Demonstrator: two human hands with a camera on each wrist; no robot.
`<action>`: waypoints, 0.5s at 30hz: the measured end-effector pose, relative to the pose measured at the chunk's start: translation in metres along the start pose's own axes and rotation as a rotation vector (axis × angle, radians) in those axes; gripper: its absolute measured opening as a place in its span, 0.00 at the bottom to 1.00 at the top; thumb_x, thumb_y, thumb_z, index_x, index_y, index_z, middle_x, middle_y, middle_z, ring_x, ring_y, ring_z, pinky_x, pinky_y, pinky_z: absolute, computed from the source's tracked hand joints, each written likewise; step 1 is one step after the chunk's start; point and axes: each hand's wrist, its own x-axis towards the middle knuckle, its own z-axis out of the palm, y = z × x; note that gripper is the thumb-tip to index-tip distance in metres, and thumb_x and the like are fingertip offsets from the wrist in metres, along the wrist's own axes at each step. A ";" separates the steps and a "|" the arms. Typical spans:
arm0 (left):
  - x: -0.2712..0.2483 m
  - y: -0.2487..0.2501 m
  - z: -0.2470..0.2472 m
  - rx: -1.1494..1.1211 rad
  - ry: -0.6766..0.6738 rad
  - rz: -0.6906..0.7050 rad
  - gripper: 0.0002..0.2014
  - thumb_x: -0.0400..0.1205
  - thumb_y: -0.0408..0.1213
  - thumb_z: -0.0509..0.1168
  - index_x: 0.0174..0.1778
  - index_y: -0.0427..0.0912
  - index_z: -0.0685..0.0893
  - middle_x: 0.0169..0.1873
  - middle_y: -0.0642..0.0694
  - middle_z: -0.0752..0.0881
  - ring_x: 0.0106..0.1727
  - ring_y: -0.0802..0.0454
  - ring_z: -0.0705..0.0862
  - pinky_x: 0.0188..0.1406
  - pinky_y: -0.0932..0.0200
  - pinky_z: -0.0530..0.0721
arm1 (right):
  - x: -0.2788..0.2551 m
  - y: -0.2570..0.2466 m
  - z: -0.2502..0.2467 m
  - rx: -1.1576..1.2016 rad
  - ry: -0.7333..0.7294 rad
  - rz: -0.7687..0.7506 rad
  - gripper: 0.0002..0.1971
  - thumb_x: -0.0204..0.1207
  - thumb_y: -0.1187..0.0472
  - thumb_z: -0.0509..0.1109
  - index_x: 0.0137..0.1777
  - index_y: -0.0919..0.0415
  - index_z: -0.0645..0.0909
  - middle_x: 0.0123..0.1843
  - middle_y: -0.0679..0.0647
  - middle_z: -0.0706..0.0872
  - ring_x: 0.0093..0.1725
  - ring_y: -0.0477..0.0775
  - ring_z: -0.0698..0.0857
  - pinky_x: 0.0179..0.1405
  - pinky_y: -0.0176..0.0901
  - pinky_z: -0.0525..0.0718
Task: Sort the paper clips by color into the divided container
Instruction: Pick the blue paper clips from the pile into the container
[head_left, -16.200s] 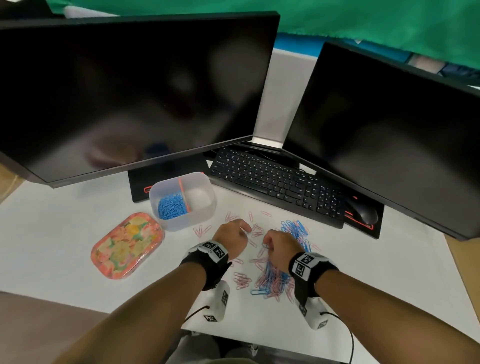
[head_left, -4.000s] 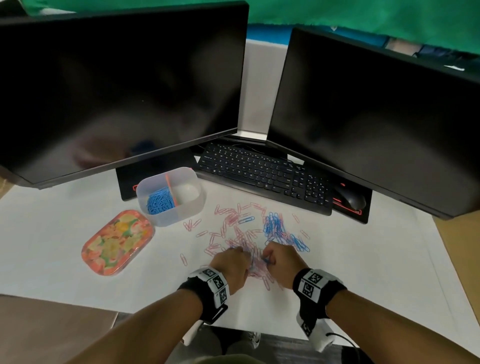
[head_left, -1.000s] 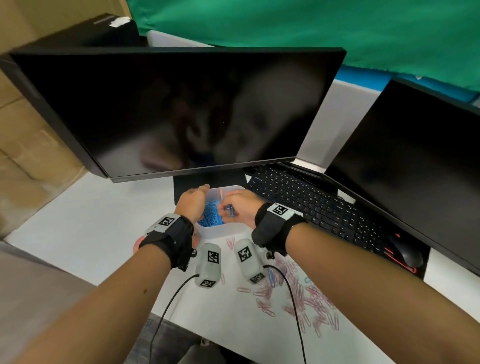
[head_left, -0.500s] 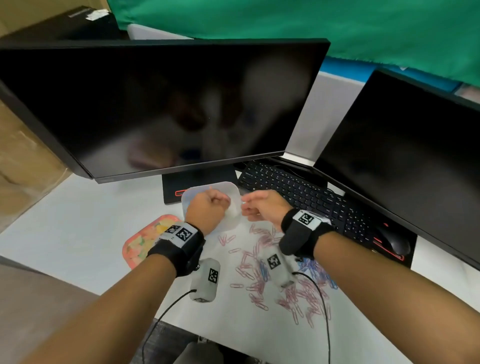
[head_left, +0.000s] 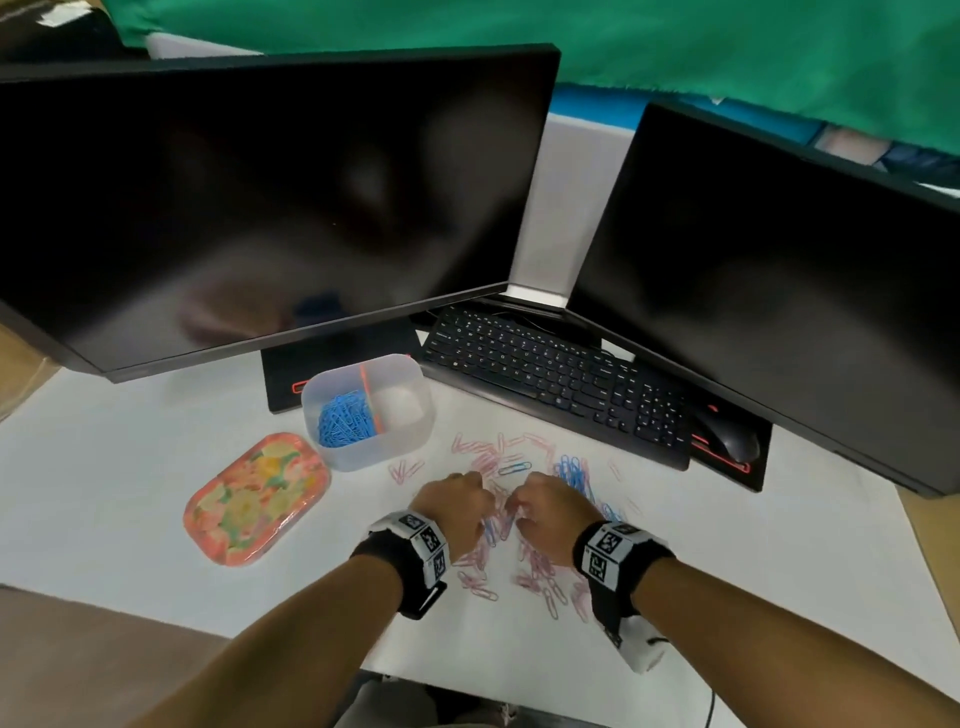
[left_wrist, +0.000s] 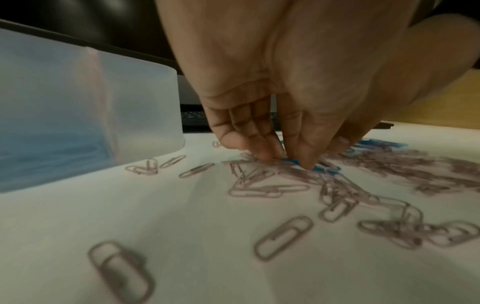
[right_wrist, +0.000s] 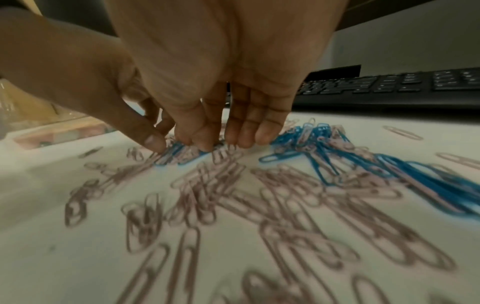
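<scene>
The clear divided container stands at the left under the monitor, with blue clips in its left compartment and a bare right compartment. Pink clips and loose blue clips lie mixed on the white desk. Both hands are knuckles-up over this pile. My left hand pinches a blue clip between thumb and fingers. My right hand rests its straight fingertips on the pile beside a blue tangle.
A floral lid lies left of the hands, in front of the container. The black keyboard and mouse sit behind the pile under two dark monitors. The desk's front edge is close under my forearms.
Half a second ago both hands were up at the container's rim. They have since dropped back toward me onto the clip pile, and the left hand has closed on a blue clip.
</scene>
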 end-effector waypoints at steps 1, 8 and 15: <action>0.001 0.000 0.000 0.027 -0.005 -0.006 0.14 0.81 0.36 0.60 0.61 0.44 0.83 0.59 0.43 0.78 0.61 0.42 0.79 0.56 0.46 0.83 | -0.001 0.004 0.002 -0.003 0.016 -0.009 0.11 0.77 0.62 0.63 0.56 0.55 0.84 0.53 0.51 0.78 0.59 0.54 0.78 0.58 0.46 0.78; -0.001 -0.003 0.003 -0.030 0.038 -0.051 0.09 0.80 0.35 0.61 0.54 0.41 0.83 0.56 0.43 0.80 0.58 0.43 0.80 0.54 0.49 0.83 | -0.005 0.016 0.005 -0.042 0.075 -0.113 0.06 0.77 0.63 0.63 0.43 0.58 0.82 0.44 0.48 0.75 0.50 0.52 0.77 0.48 0.40 0.76; 0.000 -0.014 0.005 -0.293 0.089 -0.161 0.12 0.77 0.32 0.60 0.54 0.47 0.83 0.50 0.46 0.87 0.51 0.45 0.85 0.52 0.54 0.84 | -0.005 0.006 0.007 -0.087 0.062 -0.287 0.09 0.73 0.70 0.61 0.45 0.58 0.79 0.47 0.52 0.83 0.48 0.53 0.78 0.49 0.46 0.81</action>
